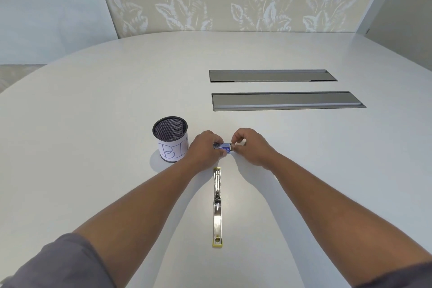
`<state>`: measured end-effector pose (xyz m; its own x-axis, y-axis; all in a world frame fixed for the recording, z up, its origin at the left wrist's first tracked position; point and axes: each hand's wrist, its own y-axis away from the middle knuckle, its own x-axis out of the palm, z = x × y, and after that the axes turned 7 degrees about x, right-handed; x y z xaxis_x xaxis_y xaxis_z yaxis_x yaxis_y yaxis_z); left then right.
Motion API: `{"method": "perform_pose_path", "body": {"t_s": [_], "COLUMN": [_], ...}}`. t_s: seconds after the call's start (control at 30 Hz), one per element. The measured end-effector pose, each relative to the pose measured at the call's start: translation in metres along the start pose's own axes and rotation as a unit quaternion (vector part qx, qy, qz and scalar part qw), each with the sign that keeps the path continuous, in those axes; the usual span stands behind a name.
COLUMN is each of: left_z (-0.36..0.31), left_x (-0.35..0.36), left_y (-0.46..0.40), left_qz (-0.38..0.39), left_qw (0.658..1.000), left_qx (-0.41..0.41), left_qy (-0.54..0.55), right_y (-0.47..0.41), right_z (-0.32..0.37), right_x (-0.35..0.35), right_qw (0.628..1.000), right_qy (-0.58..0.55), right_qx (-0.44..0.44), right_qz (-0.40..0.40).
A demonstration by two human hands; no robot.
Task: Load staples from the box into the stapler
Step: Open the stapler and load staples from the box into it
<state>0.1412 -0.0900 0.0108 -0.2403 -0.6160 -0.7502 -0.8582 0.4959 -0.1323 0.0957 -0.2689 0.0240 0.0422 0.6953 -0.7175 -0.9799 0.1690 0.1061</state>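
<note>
A small blue staple box (225, 147) is held just above the white table, between both hands. My left hand (205, 148) grips its left end. My right hand (250, 147) pinches its right end with thumb and fingertips. Whether the box is open I cannot tell. The stapler (217, 206), silver with yellow ends, lies folded out flat on the table in front of me, pointing away from me, just below the hands and untouched.
A black mesh cup (170, 139) with a paper label reading "BIN" stands left of my left hand. Two long grey cable hatches (287, 100) are set into the table (93, 124) at the back right.
</note>
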Motion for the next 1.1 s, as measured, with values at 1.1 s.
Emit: {"method": "perform_pose_path", "body": {"t_s": [1.1], "left_z": [0.005], "left_x": [0.002], "left_y": [0.000], "left_qz": [-0.005], "left_qw": [1.000], "left_qx": [0.011], "left_qy": [-0.007], "right_y": [0.023], "right_z": [-0.008], "right_x": [0.011], "right_qw": [0.990], "right_qy": [-0.132], "right_qx": [-0.019], "right_qz": [0.051]}}
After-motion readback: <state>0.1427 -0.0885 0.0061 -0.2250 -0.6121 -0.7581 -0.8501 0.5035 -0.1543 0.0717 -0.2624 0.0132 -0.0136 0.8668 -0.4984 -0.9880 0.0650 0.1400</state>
